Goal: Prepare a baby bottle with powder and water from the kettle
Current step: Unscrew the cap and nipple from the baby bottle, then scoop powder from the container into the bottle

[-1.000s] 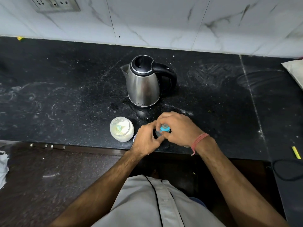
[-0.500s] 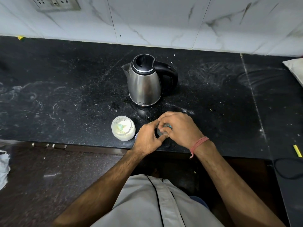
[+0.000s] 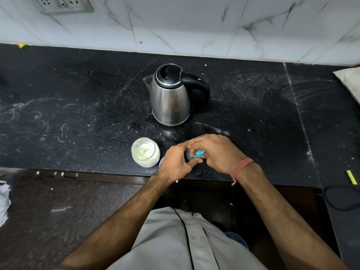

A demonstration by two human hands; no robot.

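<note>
Both my left hand (image 3: 175, 162) and right hand (image 3: 218, 152) gripped the small clear, blue-capped baby bottle (image 3: 194, 154) at the black counter's (image 3: 78, 114) front edge.

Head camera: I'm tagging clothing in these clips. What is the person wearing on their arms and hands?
Both forearms are bare, no sleeves in view. The left hand wears nothing visible. The right hand has a reddish thread band tied round the wrist, one loose end hanging down.
</note>
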